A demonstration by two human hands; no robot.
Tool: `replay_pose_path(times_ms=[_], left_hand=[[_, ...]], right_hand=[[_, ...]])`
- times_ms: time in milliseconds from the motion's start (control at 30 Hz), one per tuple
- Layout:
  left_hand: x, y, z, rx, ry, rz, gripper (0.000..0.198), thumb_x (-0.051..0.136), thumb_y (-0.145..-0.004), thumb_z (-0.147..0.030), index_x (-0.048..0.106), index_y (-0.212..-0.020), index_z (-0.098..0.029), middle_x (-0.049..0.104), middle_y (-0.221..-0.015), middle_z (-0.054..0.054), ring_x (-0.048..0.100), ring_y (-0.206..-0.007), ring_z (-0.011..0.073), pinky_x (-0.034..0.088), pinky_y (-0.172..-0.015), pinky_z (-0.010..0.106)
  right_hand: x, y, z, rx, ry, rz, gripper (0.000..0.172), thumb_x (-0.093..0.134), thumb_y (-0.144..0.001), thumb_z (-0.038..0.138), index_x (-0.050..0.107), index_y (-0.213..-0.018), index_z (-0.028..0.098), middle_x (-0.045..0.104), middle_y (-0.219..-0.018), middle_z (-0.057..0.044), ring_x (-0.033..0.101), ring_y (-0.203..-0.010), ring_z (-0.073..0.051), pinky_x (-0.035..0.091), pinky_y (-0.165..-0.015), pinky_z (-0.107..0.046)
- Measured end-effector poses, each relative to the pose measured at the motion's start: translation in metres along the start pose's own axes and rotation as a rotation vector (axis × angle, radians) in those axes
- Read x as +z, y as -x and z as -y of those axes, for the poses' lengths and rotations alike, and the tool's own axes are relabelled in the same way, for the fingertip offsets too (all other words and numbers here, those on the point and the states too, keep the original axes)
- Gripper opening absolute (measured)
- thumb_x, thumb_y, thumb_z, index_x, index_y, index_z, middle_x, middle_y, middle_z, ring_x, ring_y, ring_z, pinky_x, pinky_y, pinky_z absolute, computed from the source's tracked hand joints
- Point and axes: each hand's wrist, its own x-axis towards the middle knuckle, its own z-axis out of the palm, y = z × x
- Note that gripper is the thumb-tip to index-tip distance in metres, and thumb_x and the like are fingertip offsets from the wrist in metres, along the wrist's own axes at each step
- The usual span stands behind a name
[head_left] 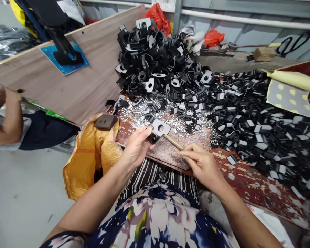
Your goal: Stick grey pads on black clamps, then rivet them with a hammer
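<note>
By the left hand, mid-frame, a pale-faced bracket was gripped; at its lower right, a wooden stick was pinched by the right hand. This piece seemed unfinished; at frame right, many small black parts were left loose.

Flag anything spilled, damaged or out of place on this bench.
The red tabletop looks damaged: its paint is worn into pale patches. Tiny metal pieces lie scattered loose rather than in a tray, and one small black part sits apart from the pile.
</note>
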Motion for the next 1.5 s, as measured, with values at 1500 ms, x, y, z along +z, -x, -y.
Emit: replay_pose_path(times_ms=[1500], left_hand=[[0.005,0.042,0.062,-0.235,0.082,0.091,0.04,0.089,-0.073,-0.039,0.056,-0.079,-0.017,0.056,-0.079,-0.002,0.051,-0.064,0.0078,0.048,-0.053,0.019]], right_hand=[[0.053,-0.015,0.019,-0.288,0.356,-0.416,0.014,0.063,-0.097,0.015,0.062,-0.085,0.023,0.074,-0.079,0.004,0.067,-0.082,-0.016,0.035,-0.117,-0.053]])
